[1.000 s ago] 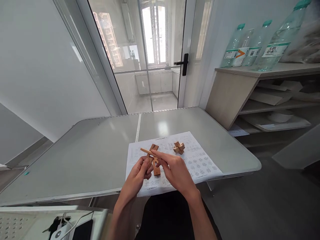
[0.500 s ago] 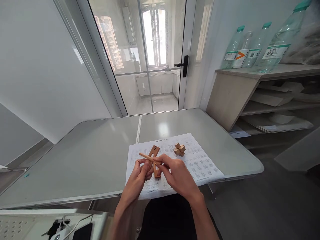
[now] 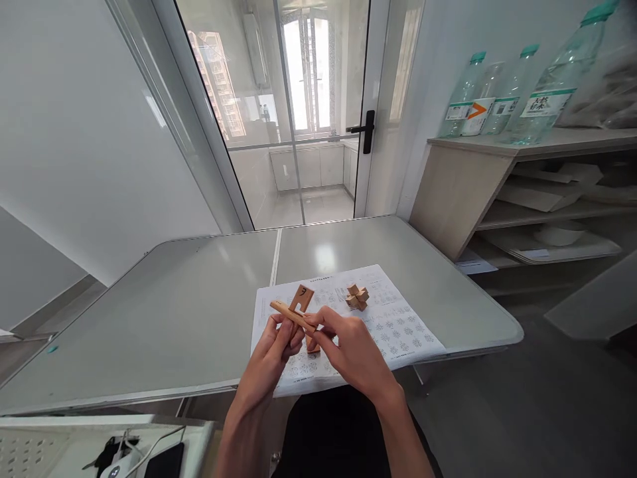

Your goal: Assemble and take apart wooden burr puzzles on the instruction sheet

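Over the printed sheet, my left hand (image 3: 271, 352) pinches flat wooden puzzle pieces near where they cross. One is a wooden piece with a black mark like a 3 (image 3: 303, 292) and a slot, slanting up and away. Lying across it is a second wooden piece (image 3: 283, 309), whose right end sits between the thumb and fingers of my right hand (image 3: 354, 348). A wooden end (image 3: 312, 346) shows below the fingers; whether it belongs to a third piece is hidden. Right of my hands, an assembled wooden burr puzzle (image 3: 357, 297) rests on the sheet.
The printed sheet (image 3: 408, 332) with puzzle diagrams lies at the front of the grey table (image 3: 199, 299). Plastic bottles (image 3: 502, 99) stand on a shelf unit (image 3: 462, 186) to the right. A phone (image 3: 166, 461) and cables lie on a white surface at lower left.
The crosswise wooden piece has rolled from nearly edge-on to showing more of its broad face. The marked piece has shifted slightly left and towards me. The burr puzzle stays put.
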A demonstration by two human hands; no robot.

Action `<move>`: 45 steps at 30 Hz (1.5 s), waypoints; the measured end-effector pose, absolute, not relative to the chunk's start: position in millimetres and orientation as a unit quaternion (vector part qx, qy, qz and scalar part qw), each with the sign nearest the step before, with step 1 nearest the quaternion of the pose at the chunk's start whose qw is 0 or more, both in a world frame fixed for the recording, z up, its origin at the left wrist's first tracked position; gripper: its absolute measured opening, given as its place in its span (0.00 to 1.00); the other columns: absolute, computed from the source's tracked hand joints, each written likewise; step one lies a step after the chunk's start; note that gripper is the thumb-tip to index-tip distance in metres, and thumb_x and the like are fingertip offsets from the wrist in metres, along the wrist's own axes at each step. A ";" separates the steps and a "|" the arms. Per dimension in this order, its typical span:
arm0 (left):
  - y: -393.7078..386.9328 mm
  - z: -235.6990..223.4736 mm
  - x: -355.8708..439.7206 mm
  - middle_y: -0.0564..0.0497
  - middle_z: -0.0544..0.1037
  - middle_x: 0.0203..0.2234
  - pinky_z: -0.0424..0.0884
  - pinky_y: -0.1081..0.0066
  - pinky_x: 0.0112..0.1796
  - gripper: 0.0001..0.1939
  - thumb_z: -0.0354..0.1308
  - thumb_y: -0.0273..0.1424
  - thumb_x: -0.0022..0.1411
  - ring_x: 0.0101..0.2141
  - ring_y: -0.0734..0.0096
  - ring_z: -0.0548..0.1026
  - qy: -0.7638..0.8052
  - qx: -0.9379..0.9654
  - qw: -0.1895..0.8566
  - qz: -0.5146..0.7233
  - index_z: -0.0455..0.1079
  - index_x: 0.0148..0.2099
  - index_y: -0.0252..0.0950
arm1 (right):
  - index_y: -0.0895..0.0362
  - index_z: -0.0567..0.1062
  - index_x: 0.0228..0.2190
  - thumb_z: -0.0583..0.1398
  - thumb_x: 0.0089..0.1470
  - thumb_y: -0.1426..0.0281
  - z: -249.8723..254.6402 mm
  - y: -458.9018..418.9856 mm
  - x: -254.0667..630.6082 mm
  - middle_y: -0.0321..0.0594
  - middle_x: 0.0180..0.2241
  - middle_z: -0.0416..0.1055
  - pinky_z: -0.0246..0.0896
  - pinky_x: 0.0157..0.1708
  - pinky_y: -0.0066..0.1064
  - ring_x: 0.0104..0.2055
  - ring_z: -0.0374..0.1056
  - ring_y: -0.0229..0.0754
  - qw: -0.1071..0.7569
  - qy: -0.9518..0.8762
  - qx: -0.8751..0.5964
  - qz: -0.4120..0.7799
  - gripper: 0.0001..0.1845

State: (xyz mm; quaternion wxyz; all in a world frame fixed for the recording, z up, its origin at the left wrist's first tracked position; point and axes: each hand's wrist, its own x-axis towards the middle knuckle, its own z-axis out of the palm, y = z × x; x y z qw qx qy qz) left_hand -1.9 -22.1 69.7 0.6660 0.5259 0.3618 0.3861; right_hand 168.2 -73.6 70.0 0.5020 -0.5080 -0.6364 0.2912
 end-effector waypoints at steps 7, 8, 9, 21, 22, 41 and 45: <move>-23.8 67.2 2.3 0.60 0.60 0.22 0.52 0.71 0.27 0.24 0.53 0.56 0.71 0.23 0.75 0.53 0.358 0.596 0.622 0.360 0.64 0.45 0.39 | 0.51 0.73 0.39 0.59 0.68 0.73 69.5 -73.5 170.4 0.32 0.31 0.82 0.72 0.38 0.31 0.32 0.81 0.42 0.509 -0.632 -0.504 0.295 0.05; -24.3 67.6 2.8 0.60 0.59 0.21 0.53 0.71 0.27 0.24 0.53 0.56 0.71 0.23 0.75 0.53 0.357 0.599 0.618 0.363 0.64 0.45 0.39 | 0.51 0.74 0.40 0.59 0.68 0.73 69.6 -73.6 170.5 0.32 0.32 0.82 0.72 0.38 0.31 0.33 0.81 0.42 0.511 -0.631 -0.503 0.295 0.05; -24.8 68.0 3.4 0.60 0.59 0.21 0.54 0.71 0.28 0.24 0.53 0.56 0.71 0.23 0.74 0.54 0.356 0.601 0.615 0.366 0.63 0.45 0.39 | 0.51 0.74 0.40 0.59 0.68 0.72 69.8 -73.8 170.6 0.32 0.31 0.82 0.72 0.38 0.31 0.33 0.80 0.42 0.513 -0.630 -0.502 0.296 0.05; -7.5 47.0 -0.5 0.59 0.62 0.24 0.53 0.71 0.29 0.23 0.57 0.54 0.70 0.25 0.75 0.54 0.357 0.563 0.627 0.403 0.60 0.41 0.39 | 0.50 0.73 0.53 0.62 0.65 0.68 51.7 -63.4 181.3 0.42 0.53 0.79 0.75 0.44 0.37 0.45 0.80 0.43 0.487 -0.607 -0.546 0.311 0.15; -4.0 42.3 -2.2 0.59 0.63 0.25 0.53 0.71 0.29 0.23 0.58 0.54 0.69 0.25 0.76 0.55 0.358 0.554 0.633 0.405 0.59 0.40 0.39 | 0.51 0.73 0.54 0.63 0.64 0.67 45.9 -60.7 181.9 0.43 0.54 0.78 0.74 0.47 0.39 0.48 0.79 0.45 0.472 -0.608 -0.562 0.303 0.17; 15.1 -0.7 -14.7 0.57 0.69 0.28 0.63 0.72 0.33 0.25 0.65 0.53 0.64 0.27 0.77 0.64 0.364 0.496 0.651 0.445 0.61 0.40 0.38 | 0.55 0.73 0.46 0.65 0.58 0.70 -0.8 -33.4 147.0 0.44 0.45 0.77 0.64 0.38 0.35 0.44 0.75 0.49 0.317 -0.575 -0.717 0.234 0.14; 17.1 -5.1 -15.5 0.57 0.69 0.28 0.61 0.73 0.32 0.25 0.63 0.54 0.65 0.26 0.77 0.63 0.362 0.504 0.646 0.444 0.61 0.39 0.38 | 0.55 0.74 0.44 0.66 0.58 0.70 -5.0 -30.6 148.4 0.41 0.41 0.78 0.61 0.37 0.32 0.42 0.75 0.46 0.340 -0.555 -0.711 0.267 0.12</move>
